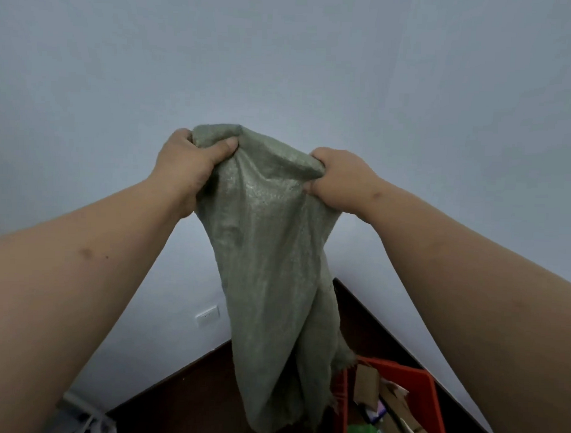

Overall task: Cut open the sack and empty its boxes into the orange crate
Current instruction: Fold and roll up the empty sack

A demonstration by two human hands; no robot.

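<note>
Hanging limp, the sack [269, 280] was held upside down above the orange crate [429, 402], where boxes [387, 404] lay. Left hand [185, 164] and right hand [340, 179] fingers gripped its upper corners. Its mouth seemingly overhung the rim, so stragglers might hit the floor [207, 391].

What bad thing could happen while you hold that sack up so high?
1. The grey-green woven sack hangs mostly left of the orange plastic crate, so any box left inside might drop onto the dark floor.
2. Each hand, left and right, has only a grip on a bunched corner; the cloth could slip free.
3. The frayed bottom edge could snag on the crate rim.
</note>
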